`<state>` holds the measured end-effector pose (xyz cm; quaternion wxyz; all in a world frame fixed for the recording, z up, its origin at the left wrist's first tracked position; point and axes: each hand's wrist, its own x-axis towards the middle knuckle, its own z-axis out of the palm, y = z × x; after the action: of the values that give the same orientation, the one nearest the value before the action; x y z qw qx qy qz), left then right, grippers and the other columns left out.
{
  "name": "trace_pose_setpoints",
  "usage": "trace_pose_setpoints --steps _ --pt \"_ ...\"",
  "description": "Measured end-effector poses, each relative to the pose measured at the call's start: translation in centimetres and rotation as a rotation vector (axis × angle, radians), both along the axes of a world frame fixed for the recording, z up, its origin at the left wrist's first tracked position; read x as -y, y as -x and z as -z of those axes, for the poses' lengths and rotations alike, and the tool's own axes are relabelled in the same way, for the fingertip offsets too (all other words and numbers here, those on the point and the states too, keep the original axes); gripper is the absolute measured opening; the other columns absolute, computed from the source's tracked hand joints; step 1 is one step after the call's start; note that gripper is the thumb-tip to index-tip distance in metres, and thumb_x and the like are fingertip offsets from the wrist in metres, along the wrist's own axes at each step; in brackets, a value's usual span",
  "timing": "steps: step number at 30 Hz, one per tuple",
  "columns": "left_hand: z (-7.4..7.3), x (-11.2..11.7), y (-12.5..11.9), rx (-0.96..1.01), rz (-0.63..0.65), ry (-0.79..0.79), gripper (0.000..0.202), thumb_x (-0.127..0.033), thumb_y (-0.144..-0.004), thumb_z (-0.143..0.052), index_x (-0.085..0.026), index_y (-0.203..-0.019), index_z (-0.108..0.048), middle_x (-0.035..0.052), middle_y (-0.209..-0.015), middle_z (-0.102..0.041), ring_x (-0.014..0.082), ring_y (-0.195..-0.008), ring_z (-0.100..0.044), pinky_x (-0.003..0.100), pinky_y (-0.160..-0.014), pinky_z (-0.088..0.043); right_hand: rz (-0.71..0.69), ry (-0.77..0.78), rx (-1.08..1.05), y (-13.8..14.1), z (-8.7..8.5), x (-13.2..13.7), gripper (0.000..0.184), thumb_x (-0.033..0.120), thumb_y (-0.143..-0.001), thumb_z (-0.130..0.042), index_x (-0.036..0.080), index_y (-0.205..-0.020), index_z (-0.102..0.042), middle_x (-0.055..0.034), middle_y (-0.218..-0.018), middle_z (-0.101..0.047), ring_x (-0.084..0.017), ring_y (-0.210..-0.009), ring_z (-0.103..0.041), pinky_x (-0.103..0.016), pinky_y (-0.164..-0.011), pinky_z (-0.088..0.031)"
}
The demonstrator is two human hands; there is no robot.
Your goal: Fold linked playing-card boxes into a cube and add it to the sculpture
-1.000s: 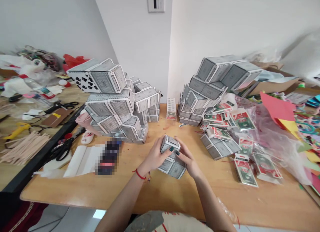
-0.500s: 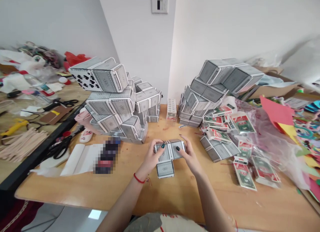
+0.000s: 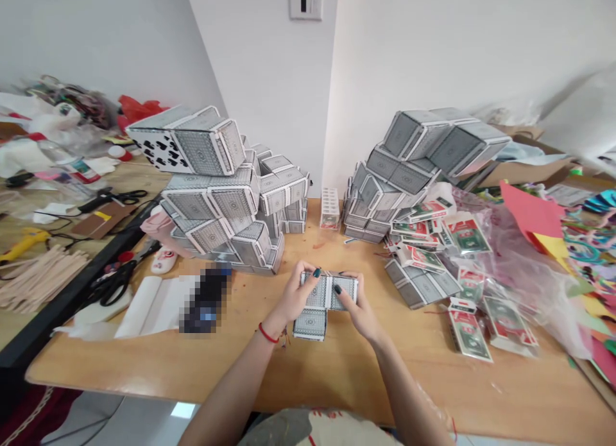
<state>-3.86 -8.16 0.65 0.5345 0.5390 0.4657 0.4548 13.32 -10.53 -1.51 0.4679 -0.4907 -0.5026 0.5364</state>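
Note:
Both my hands grip a grey patterned card block (image 3: 321, 301) made of joined card boxes, low over the wooden table (image 3: 308, 369). My left hand (image 3: 294, 297) clasps its left end, thumb on top. My right hand (image 3: 355, 306) clasps the right end, fingers curled round it. A third box of the block hangs down toward me. A tall pile of the same grey blocks (image 3: 216, 189) stands to the left. Another pile (image 3: 414, 163) rises to the right by the wall.
Packets with red and green print (image 3: 462, 285) lie scattered on the right beside clear plastic bags and coloured paper (image 3: 543, 221). Black scissors (image 3: 118, 282), white paper (image 3: 154, 308) and a blurred dark object (image 3: 206, 301) lie left. Wooden sticks (image 3: 38, 279) cover a second table.
The block was bunched up between my hands a second ago. It has since unfolded into a flat T shape, and my hands have shifted to its two ends.

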Motion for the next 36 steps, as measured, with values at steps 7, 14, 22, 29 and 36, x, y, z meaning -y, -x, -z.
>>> trace_pose_setpoints --steps 7,14,22,29,36 --pt "0.8 -0.5 0.2 0.064 0.056 0.051 0.05 -0.044 -0.085 -0.048 -0.023 -0.129 -0.036 0.0071 -0.138 -0.037 0.0219 -0.125 -0.036 0.033 -0.103 -0.03 0.142 0.112 -0.191 0.2 0.0 -0.6 0.044 0.054 -0.075 -0.059 0.028 -0.104 -0.039 -0.0019 -0.105 -0.048 -0.018 -0.086 -0.053 -0.033 -0.07 -0.052" --pt "2.8 0.8 0.2 -0.135 -0.01 0.055 0.051 -0.042 -0.087 -0.044 -0.022 -0.132 -0.033 0.009 -0.133 -0.044 0.0216 -0.121 -0.044 0.036 -0.105 -0.031 0.161 0.149 -0.201 1.1 1.5 0.1 0.045 0.054 -0.074 -0.06 0.027 -0.102 -0.039 -0.0011 -0.093 -0.05 -0.016 -0.071 -0.054 -0.028 -0.049 -0.052" --pt "2.1 0.6 1.0 -0.147 0.101 0.065 0.046 -0.036 -0.088 -0.043 -0.02 -0.13 -0.035 0.0089 -0.13 -0.047 0.0204 -0.116 -0.048 0.036 -0.101 -0.037 0.108 0.063 -0.055 -0.2 1.1 -0.5 0.035 0.052 -0.072 -0.063 0.023 -0.085 -0.046 -0.0007 -0.089 -0.058 -0.017 -0.086 -0.055 -0.029 -0.075 -0.045" --pt "3.3 1.7 0.9 -0.363 -0.009 -0.005 0.045 -0.034 -0.09 -0.038 -0.019 -0.133 -0.036 0.0099 -0.133 -0.047 0.0201 -0.122 -0.044 0.036 -0.104 -0.033 0.17 0.068 -0.116 0.8 2.8 -1.1 0.033 0.05 -0.069 -0.065 0.023 -0.083 -0.051 -0.0006 -0.087 -0.059 -0.017 -0.081 -0.055 -0.027 -0.071 -0.042" --pt "4.9 7.5 7.7 -1.07 -0.486 -0.226 0.043 -0.03 -0.086 -0.044 -0.014 -0.124 -0.051 0.0151 -0.103 -0.058 0.0287 -0.102 -0.05 0.045 -0.09 -0.038 0.252 0.201 -0.179 -0.1 4.3 -1.0 0.037 0.055 -0.064 -0.065 0.022 -0.077 -0.058 0.0022 -0.068 -0.058 -0.015 -0.059 -0.051 -0.025 -0.055 -0.038"
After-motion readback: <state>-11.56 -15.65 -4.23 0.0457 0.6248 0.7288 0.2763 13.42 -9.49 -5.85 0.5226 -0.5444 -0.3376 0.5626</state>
